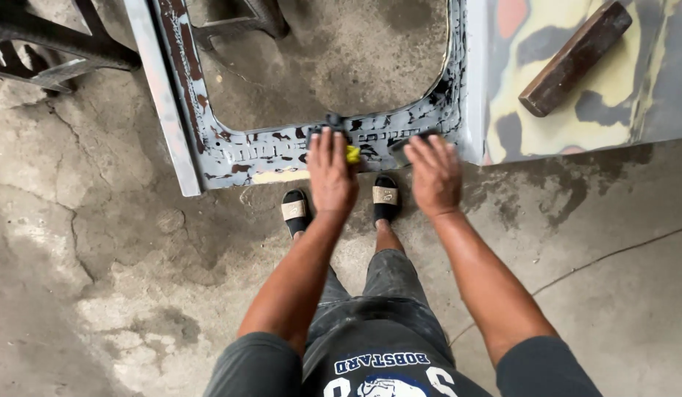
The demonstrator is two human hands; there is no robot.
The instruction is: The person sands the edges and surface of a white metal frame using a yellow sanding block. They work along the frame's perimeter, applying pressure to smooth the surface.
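You stand in auto body workshop. Stripped car door shell before you, bare metal with paint remnants, patchy filler and primer on panel. Wooden block lies on panel. Cracked, stained concrete floor underfoot. Dark metal stand at upper left.

Brown wooden block, black sandals

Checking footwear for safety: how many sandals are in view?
2: one sandal below the left hand, the other sandal between both hands, both on the concrete floor.
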